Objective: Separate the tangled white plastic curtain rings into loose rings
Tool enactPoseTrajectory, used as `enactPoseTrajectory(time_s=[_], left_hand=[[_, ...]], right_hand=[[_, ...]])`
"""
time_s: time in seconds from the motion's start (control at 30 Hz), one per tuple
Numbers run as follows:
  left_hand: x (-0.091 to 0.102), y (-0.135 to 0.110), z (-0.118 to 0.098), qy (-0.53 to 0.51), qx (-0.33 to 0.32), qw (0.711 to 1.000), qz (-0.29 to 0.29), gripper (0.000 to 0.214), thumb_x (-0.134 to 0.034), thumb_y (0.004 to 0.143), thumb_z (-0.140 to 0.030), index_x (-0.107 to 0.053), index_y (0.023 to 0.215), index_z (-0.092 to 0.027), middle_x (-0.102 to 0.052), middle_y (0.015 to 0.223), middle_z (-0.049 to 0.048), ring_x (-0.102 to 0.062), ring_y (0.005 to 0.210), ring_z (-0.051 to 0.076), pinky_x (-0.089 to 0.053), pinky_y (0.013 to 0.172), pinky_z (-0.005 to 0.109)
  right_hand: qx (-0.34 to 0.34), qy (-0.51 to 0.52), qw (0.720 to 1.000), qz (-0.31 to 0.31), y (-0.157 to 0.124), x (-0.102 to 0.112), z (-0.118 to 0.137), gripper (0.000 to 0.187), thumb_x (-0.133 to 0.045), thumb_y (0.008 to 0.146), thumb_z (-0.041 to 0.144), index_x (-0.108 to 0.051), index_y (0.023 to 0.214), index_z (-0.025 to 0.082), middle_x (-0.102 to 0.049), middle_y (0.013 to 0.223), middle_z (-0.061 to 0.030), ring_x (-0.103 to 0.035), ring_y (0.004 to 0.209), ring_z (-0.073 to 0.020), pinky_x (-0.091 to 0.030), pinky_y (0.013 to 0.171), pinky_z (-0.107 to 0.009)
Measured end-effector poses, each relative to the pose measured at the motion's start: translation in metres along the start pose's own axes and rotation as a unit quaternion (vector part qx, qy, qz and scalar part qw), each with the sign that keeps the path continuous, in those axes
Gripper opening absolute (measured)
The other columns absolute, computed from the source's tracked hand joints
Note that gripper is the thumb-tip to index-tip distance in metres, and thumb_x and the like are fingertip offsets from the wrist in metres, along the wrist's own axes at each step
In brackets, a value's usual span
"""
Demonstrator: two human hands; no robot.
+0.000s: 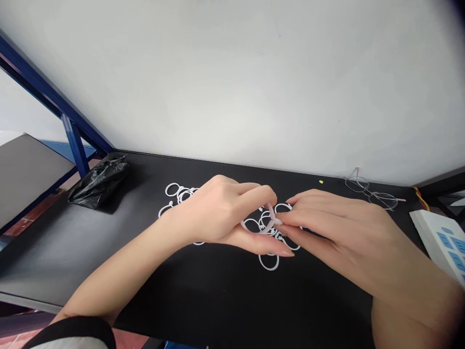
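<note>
White ring (273, 220) in left hand (227, 211) and right hand (348, 228) — blue-marked box (426, 224)

A crumpled black plastic bag (100, 183) sits on the flat black table top (225, 305), near a dark blue metal post (75, 145) – on the right, round wire glasses (369, 194) lie by the white wall (232, 97), a tiny yellow bit (321, 182) to their left – and a white box with blue patches (440, 245) to their right
</note>
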State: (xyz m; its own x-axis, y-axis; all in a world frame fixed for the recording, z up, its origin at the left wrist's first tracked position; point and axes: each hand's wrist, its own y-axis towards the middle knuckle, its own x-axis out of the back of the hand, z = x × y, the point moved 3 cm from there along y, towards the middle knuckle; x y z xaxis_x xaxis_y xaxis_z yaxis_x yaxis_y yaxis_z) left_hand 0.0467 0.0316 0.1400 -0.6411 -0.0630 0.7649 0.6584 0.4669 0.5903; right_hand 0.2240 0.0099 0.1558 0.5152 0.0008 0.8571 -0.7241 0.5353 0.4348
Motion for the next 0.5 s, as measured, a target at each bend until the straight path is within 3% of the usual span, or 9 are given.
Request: enactPoseTrajectory(time_s=[0.13, 0.27, 0.4, 0.5], left_hand=[[0.003, 0.0, 0.006, 0.057, 0.056, 0.995, 0.062, 0.056, -0.037, 0.088, -0.069, -0.055, 0.085, -0.016, -0.051, 0.058, -0.0034, -0.038, 0.043, 0.007, -0.024, 0.044, 0.021], [-0.01, -0.002, 0.019, 0.111, 0.142, 0.971, 0.161, 0.047, -0.047, 0.088, -0.063, -0.054, 0.085, -0.016, -0.052, 0.058, -0.0031, -0.045, 0.045, 0.009, -0.025, 0.046, 0.021], [-0.031, -0.006, 0.032, 0.116, 0.157, 0.947, 0.256, 0.024, -0.049, 0.094, -0.036, -0.051, 0.079, -0.017, -0.055, 0.062, -0.0024, -0.048, 0.049, 0.011, -0.026, 0.048, 0.023], [-0.035, -0.01, 0.043, 0.154, 0.186, 0.929, 0.279, 0.024, -0.048, 0.095, -0.033, -0.051, 0.078, -0.017, -0.056, 0.062, -0.001, -0.05, 0.05, 0.012, -0.025, 0.048, 0.025]], right_hand=[[-0.021, -0.006, 1.0, -0.016, 0.001, -0.004, -0.011, 0.011, -0.056, 0.092, 0.021, -0.067, 0.091, 0.022, -0.07, 0.079, -0.0023, -0.064, 0.075, -0.0176, -0.048, 0.067, -0.029], [-0.091, 0.028, 0.995, -0.015, 0.006, -0.021, -0.028, 0.016, -0.053, 0.093, 0.02, -0.068, 0.09, 0.022, -0.07, 0.079, -0.001, -0.063, 0.07, -0.0152, -0.046, 0.064, -0.028], [-0.131, 0.075, 0.988, 0.032, 0.011, -0.045, -0.046, 0.02, -0.049, 0.094, 0.02, -0.068, 0.088, 0.021, -0.069, 0.076, -0.0001, -0.059, 0.064, -0.0127, -0.043, 0.06, -0.026], [-0.2, 0.076, 0.975, 0.063, 0.008, -0.056, -0.068, 0.02, -0.049, 0.093, 0.023, -0.067, 0.084, 0.02, -0.068, 0.074, 0.0, -0.059, 0.063, -0.0132, -0.041, 0.058, -0.026]])
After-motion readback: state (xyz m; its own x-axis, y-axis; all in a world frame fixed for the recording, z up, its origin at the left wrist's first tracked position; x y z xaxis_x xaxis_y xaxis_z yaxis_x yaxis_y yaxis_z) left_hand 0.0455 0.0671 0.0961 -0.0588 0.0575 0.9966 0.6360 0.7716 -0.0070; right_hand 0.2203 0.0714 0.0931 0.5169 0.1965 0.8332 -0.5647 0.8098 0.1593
